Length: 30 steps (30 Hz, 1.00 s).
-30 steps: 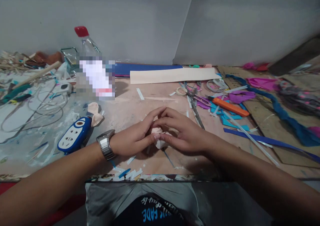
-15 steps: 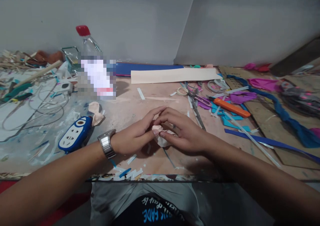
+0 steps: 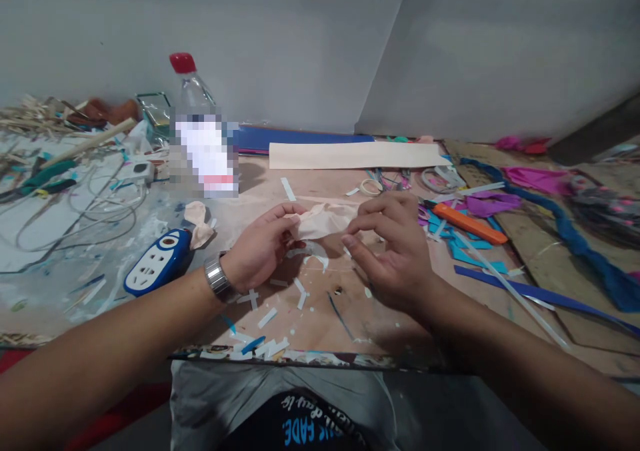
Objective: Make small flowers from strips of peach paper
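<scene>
A crumpled piece of cream crepe paper (image 3: 325,223) stretches between my hands, a little above the table. My left hand (image 3: 265,244), with a metal watch (image 3: 217,276) at its wrist, pinches the paper's left end between thumb and fingers. At the other end, my right hand (image 3: 393,251) has its thumb and bent fingertips on the paper's edge. A similar twisted cream piece (image 3: 199,224) lies beside the blue-and-white power socket (image 3: 157,262) on the left.
A leaning bottle with a red cap (image 3: 183,63) stands behind. A long cream strip (image 3: 350,156) lies at the back. To the right are an orange utility knife (image 3: 470,223), a tape ring (image 3: 371,187) and coloured scraps. Green-handled pliers (image 3: 47,178) lie left. Paper snippets (image 3: 267,318) litter the front.
My hands have moved apart, the right one to the right and the left one slightly up. The cream paper, bunched between them before, is now spread out and lifted. The view has shifted slightly.
</scene>
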{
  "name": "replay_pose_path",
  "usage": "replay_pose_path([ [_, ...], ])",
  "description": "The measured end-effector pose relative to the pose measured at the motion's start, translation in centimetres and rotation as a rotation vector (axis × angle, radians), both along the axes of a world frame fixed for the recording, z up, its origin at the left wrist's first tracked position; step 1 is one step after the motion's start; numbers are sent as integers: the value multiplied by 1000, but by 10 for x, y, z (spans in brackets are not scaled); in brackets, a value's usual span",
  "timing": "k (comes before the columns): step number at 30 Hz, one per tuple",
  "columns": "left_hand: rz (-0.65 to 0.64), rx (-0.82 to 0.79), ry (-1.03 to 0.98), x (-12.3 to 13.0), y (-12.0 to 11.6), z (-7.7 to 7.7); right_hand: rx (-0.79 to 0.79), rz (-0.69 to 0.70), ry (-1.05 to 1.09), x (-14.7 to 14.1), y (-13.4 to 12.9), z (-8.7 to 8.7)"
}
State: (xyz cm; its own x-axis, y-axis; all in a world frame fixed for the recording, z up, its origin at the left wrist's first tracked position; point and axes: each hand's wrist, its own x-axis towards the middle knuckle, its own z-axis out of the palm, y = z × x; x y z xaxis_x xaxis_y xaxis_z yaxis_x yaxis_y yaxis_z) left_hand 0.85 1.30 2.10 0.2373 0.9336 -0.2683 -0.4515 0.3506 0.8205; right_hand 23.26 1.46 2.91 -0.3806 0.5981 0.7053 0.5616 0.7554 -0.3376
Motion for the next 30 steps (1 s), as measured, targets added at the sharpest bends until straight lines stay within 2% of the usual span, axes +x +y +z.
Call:
replay_pose_path([
  [2,14,-7,0,0,0,1,-35,95,-7,0,-1,0],
  [5,20,-3,-1,1,-1,0,-210,284,-19,-1,-3,-5],
  [8,7,0,-24,2,-2,0,-352,371,-38,-3,-4,-10],
  [15,-50,42,-4,2,-3,-7,-360,354,-43,-4,-2,-12],
  [30,-46,73,68,3,-3,-11,-335,266,41,-4,-2,-10],
])
